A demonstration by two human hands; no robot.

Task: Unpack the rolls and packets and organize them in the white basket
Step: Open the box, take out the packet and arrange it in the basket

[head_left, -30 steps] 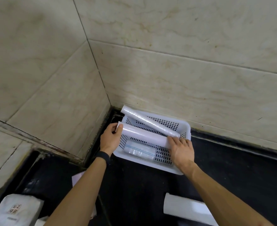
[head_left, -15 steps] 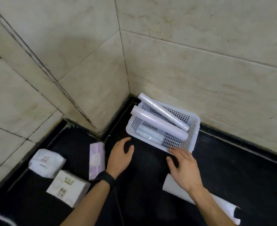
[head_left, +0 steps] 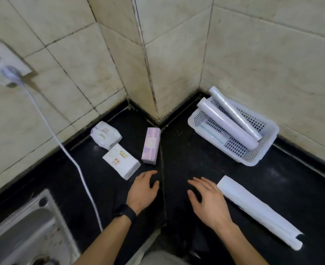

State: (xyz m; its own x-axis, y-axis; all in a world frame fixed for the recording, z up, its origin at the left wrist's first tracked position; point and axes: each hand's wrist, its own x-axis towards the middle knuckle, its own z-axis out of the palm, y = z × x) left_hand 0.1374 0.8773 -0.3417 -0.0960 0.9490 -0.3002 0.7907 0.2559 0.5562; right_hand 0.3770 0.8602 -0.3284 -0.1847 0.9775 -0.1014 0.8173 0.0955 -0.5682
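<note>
Black counter (head_left: 186, 153) meets a tiled corner; the white basket (head_left: 261, 152) sits at two o'clock from the hands, close to the wall. A purple roll (head_left: 227, 125) and a grey roll (head_left: 236, 114) lie slantwise in it, upper ends over the rim, half hiding a flat packet (head_left: 213, 133). A white roll (head_left: 257, 209) lies at three o'clock, just beside the right hand (head_left: 207, 201). A purple packet (head_left: 151, 145), a boxy white packet (head_left: 121, 163) and a soft white packet (head_left: 106, 135) lie at eleven o'clock, print too blurred to read. The left hand (head_left: 142, 190) and the right are both slack-fingered, grasping nothing; whether they touch the counter is unclear. A steel sink (head_left: 24, 236) at seven o'clock is cut off.
</note>
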